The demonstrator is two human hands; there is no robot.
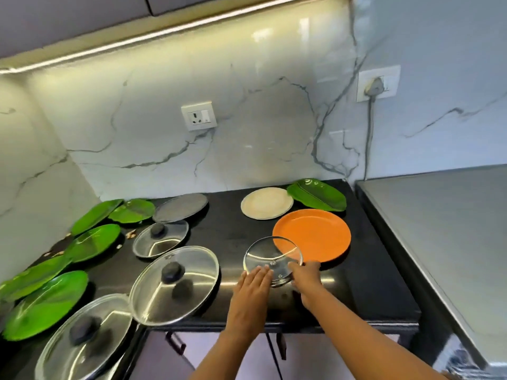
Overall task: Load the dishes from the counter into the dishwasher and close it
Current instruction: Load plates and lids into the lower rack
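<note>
Both hands were on the glass lid (pixel 270 256), near the middle of the black surface (pixel 227 231). The lid was clear and round and had no knob on top.

The left hand (pixel 253 282) was at about 7 o'clock of the lid. Its fingers were straight and flat and lay on the lid's near rim. It was not gripping anything. The right hand (pixel 306 274) was at about 4 o'clock of the lid. Its fingers were curled on the lid's right rim and held it.

The far edge of the lid showed over the near rim of the orange plate (pixel 315 234), at 1 o'clock from the lid. I could not tell if the two touched. A white plate (pixel 266 202) lay at 12 o'clock, by the wall, and a leaf plate (pixel 318 194) lay just beside it.

At 9 o'clock of the glass lid lay a big lid (pixel 175 281) with a dark knob. A small lid (pixel 160 238) lay past it at 10 o'clock, and a grey plate (pixel 179 207) farther back. Another lid, the corner lid (pixel 85 338), lay at 8 o'clock. Green plates (pixel 93 242) lay along the left side.

A steel top (pixel 439 229) stood at 3 o'clock.
</note>
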